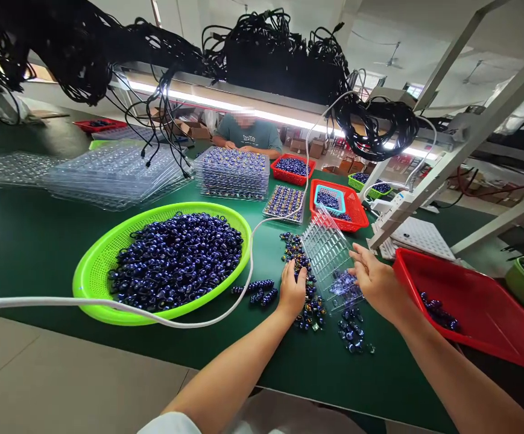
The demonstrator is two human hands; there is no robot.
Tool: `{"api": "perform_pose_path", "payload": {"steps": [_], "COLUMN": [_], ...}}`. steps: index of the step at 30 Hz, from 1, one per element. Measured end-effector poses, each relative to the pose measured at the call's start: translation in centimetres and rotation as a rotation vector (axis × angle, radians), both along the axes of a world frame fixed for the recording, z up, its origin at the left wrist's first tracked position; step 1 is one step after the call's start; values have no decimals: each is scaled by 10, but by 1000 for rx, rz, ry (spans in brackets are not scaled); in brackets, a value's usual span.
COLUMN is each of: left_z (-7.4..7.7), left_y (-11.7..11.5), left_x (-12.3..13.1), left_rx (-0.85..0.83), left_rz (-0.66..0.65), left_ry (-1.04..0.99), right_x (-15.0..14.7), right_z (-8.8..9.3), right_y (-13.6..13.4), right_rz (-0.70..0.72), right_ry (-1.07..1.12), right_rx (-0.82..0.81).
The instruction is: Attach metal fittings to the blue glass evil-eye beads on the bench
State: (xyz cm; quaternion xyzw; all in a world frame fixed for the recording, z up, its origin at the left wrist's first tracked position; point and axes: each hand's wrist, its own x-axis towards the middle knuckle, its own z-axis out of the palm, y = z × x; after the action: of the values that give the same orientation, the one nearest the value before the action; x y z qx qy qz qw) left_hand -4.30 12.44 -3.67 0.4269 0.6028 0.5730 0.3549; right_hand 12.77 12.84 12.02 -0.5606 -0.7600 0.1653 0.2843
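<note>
A clear plastic blister tray stands tilted over a pile of small dark blue parts on the green table. My right hand grips the tray's near right edge, fingers curled round it. My left hand rests on the pile by the tray's left edge, fingers bent down among the parts; whether it holds any is hidden. A few of the parts lie in a short row left of my left hand, and more are scattered in front of the tray.
A lime green basket full of blue parts sits at left, with a white cable looping past it. Red bins, stacked clear trays and filled trays stand behind. Another person works opposite. Black cables hang overhead.
</note>
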Motion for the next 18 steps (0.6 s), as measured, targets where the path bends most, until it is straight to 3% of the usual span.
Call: {"api": "perform_pose_path", "payload": {"steps": [5, 10, 13, 18], "left_z": [0, 0, 3, 11], "left_y": [-1, -1, -2, -2], "left_x": [0, -2, -3, -4], "left_rx": [2, 9, 14, -15], "left_rz": [5, 18, 23, 16], "left_ry": [6, -6, -25, -56], "right_x": [0, 23, 49, 108], "right_z": [10, 23, 29, 30], "right_y": [-12, -27, -36, -59], "right_rz": [4, -51, -101, -267], "right_ry": [-145, -159, -63, 263], "right_rx": [167, 324, 341, 228]}}
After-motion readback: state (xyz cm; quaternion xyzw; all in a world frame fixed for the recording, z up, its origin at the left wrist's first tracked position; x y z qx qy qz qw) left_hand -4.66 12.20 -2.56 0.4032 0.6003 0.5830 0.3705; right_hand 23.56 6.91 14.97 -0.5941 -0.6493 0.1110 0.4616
